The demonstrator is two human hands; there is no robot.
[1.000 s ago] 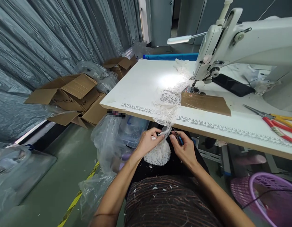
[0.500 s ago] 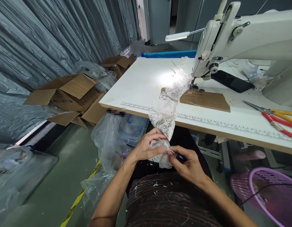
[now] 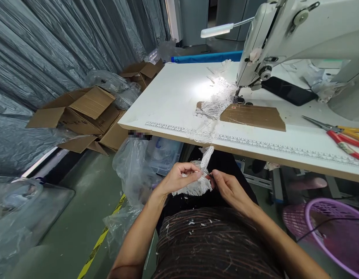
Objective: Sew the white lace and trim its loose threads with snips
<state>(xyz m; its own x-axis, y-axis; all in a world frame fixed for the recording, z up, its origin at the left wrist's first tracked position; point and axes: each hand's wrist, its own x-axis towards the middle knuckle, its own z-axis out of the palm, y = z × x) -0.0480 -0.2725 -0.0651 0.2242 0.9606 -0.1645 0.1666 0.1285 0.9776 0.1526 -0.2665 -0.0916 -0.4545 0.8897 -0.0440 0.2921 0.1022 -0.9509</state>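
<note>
A strip of white lace [image 3: 206, 157] runs from the sewing machine [image 3: 255, 50] over the table's front edge and bunches above my lap. My left hand [image 3: 179, 178] pinches the lace between thumb and fingers. Close beside it, my right hand [image 3: 227, 186] is closed around small thread snips [image 3: 209, 175]; their thin dark tips touch or nearly touch the lace at my left fingertips. The handle is mostly hidden inside my right hand. White scraps lie on my dark clothing.
The white table [image 3: 164, 97] has a printed ruler along its front. On it are brown cardboard [image 3: 255, 116], a black phone [image 3: 289, 91] and red-and-yellow-handled scissors [image 3: 342, 135]. A purple basket [image 3: 310, 228] stands at right, cardboard boxes [image 3: 89, 104] at left.
My left hand has turned and shifted slightly left, pulling a narrow lace edge upright. My right hand has drawn a little right, showing the snips' tips. The view has tilted slightly.
</note>
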